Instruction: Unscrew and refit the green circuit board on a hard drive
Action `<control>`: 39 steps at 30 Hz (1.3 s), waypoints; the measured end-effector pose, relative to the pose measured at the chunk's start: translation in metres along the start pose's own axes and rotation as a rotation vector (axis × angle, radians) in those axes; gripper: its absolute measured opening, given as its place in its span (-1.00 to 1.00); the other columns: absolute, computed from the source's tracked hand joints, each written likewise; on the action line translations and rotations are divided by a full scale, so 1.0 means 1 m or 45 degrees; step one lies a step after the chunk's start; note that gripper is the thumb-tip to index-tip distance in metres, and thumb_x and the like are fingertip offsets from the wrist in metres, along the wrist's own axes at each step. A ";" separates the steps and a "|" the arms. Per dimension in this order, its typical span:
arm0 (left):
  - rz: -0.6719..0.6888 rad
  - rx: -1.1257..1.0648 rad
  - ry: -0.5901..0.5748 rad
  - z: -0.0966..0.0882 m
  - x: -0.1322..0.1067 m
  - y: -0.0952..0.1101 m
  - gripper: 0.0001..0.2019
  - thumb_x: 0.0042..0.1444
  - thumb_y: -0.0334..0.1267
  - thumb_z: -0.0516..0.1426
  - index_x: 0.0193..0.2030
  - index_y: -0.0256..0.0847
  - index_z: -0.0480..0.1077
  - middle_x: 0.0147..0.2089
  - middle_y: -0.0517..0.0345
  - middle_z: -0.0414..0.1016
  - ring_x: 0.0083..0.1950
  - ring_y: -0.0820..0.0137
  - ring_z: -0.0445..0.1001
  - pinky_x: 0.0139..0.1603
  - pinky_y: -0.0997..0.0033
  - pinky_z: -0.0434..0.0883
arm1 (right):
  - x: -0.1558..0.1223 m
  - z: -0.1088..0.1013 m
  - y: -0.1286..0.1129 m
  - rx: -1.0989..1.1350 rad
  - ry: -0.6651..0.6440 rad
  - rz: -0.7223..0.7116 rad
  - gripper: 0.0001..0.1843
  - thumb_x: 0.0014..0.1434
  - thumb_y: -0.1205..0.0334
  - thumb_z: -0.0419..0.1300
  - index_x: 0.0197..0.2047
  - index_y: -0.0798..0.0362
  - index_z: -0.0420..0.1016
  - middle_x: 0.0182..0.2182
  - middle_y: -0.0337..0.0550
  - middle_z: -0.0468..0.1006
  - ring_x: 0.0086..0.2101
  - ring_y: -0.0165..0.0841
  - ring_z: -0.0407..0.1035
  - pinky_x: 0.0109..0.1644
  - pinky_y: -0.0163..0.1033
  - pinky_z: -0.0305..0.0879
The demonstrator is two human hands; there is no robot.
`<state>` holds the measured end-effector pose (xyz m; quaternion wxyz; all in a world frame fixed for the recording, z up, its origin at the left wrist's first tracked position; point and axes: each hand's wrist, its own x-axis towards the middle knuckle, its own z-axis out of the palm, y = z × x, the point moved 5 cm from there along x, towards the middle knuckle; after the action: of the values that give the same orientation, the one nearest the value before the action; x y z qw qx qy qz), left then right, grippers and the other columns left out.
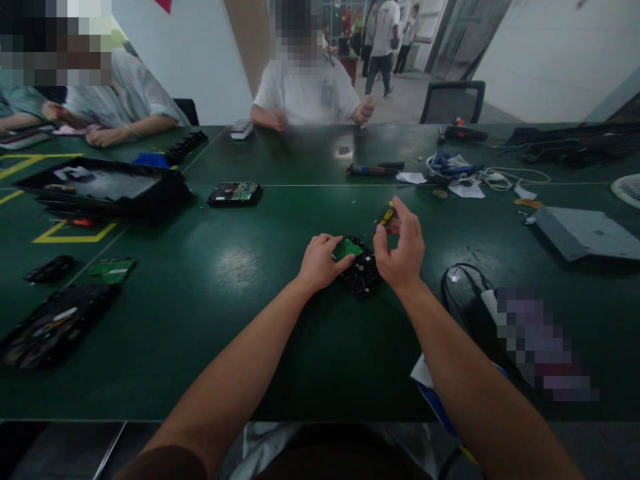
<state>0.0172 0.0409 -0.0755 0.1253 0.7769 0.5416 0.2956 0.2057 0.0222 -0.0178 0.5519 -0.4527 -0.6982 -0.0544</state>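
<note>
A black hard drive (pixel 361 275) with a green circuit board (pixel 347 248) at its upper left lies on the green table before me. My left hand (pixel 323 261) grips the drive's left side, thumb and fingers over the board's edges. In my right hand (pixel 401 248) is a small yellow-and-black screwdriver (pixel 387 215), pinched between thumb and fingers just above the drive's right side. The tip of the screwdriver is too small to make out.
Another hard drive (pixel 235 193) sits further back left. A black tray (pixel 105 187) and an opened drive casing (pixel 60 323) are at left. A grey metal box (pixel 587 233), cables (pixel 515 175) and a black power tool (pixel 465 133) are at right. Other people sit across the table.
</note>
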 end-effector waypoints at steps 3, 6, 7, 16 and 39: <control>0.004 -0.002 -0.009 0.000 0.000 0.000 -0.43 0.25 0.06 0.25 0.29 -0.25 0.47 0.11 -0.11 0.54 0.15 0.09 0.45 0.21 0.07 0.43 | 0.000 0.000 0.002 -0.009 0.037 0.013 -0.34 0.36 0.14 0.16 0.47 -0.13 0.12 0.12 0.02 0.44 -0.20 -0.27 0.48 -0.16 -0.02 0.63; 0.001 -0.005 -0.017 0.000 0.000 0.000 -0.43 0.25 0.06 0.25 0.28 -0.24 0.47 0.12 -0.11 0.53 0.16 0.09 0.45 0.22 0.07 0.43 | -0.001 0.001 0.005 -0.025 0.048 0.020 -0.31 0.34 0.10 0.20 0.47 -0.14 0.12 0.09 0.02 0.45 -0.20 -0.26 0.47 -0.20 -0.04 0.63; 0.000 -0.005 -0.015 -0.001 0.000 0.000 -0.44 0.25 0.06 0.26 0.28 -0.23 0.47 0.12 -0.11 0.53 0.17 0.09 0.45 0.23 0.07 0.43 | -0.001 0.002 0.005 -0.022 0.037 0.013 -0.30 0.34 0.10 0.19 0.48 -0.14 0.11 0.10 0.02 0.46 -0.18 -0.25 0.48 -0.18 -0.03 0.63; -0.009 -0.016 -0.014 -0.001 0.000 0.000 -0.46 0.24 0.05 0.26 0.28 -0.17 0.48 0.11 -0.08 0.54 0.16 0.08 0.45 0.21 0.06 0.44 | -0.002 0.003 0.006 0.020 0.030 0.021 -0.31 0.35 0.09 0.18 0.48 -0.17 0.10 0.16 0.04 0.42 -0.19 -0.23 0.49 -0.19 0.01 0.64; 0.006 -0.029 0.001 0.000 0.000 0.000 -0.42 0.24 0.05 0.26 0.27 -0.29 0.48 0.10 -0.14 0.53 0.14 0.07 0.45 0.21 0.06 0.44 | -0.001 0.003 0.004 0.008 0.021 -0.011 -0.25 0.28 0.19 0.22 0.47 -0.17 0.09 0.12 0.01 0.39 -0.18 -0.25 0.45 -0.21 -0.03 0.63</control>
<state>0.0166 0.0409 -0.0753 0.1334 0.7766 0.5363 0.3025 0.2063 0.0254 -0.0211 0.5589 -0.4473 -0.6958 -0.0583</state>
